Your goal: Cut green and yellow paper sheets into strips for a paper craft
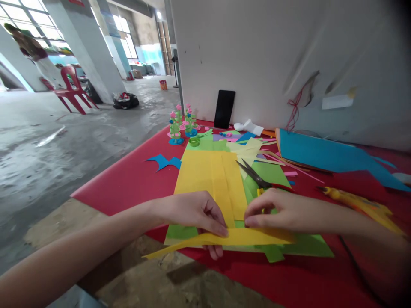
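My left hand point(201, 214) pinches a long yellow paper strip point(247, 236) between thumb and fingers, near the table's front edge. The strip's left end sticks out past the edge. Just above the strip, my right hand point(272, 211) has its thumb and fingertips drawn together; whether anything is between them is hidden. Beyond both hands lies yellow paper point(195, 171) with lengthwise lines or folds, on top of green paper point(316, 244). Dark-bladed scissors point(257, 177) lie half open beside it, their handles partly behind my right hand.
A yellow glue gun point(359, 203) lies at right, its cord running forward. Blue sheets point(324, 152), paper scraps point(250, 149) and a leaning phone point(224, 109) stand farther back. Small paper ornaments point(176, 128) stand at the far left corner of the red tabletop point(128, 179). A person point(35, 51) is by a red chair point(72, 87).
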Available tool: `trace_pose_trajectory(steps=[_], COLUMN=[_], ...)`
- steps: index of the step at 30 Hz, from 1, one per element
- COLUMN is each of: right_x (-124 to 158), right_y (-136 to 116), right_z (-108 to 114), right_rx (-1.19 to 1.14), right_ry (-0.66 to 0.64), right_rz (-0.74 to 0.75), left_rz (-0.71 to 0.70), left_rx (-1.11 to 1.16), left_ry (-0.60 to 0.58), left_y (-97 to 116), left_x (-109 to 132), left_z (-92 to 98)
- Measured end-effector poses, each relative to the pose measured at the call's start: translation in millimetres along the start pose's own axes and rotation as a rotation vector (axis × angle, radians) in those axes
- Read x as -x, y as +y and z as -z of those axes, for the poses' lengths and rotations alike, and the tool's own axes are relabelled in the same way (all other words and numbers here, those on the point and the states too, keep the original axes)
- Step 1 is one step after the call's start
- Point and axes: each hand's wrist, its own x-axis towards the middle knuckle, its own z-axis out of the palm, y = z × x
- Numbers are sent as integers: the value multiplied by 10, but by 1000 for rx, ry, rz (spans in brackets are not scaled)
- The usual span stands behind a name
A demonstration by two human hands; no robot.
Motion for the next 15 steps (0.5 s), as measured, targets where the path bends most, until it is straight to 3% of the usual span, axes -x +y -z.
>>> trace_pose_trajectory(steps=[4,11,15], right_x=[-124,-159,-203], right_y=[-142,-117,-122], right_z=[-45,-71,-131], right_rx=[-33,-94,-229], right_ry=[-151,-167,-241], right_rz=[16,-13,-3], left_rz=[-3,-43,-46], left_rx=[-52,15,8], left_ry=[9,0,-26], left_y=[-2,-60,-87], left_x=[-6,-49,-71], left_z=[-5,12,-1])
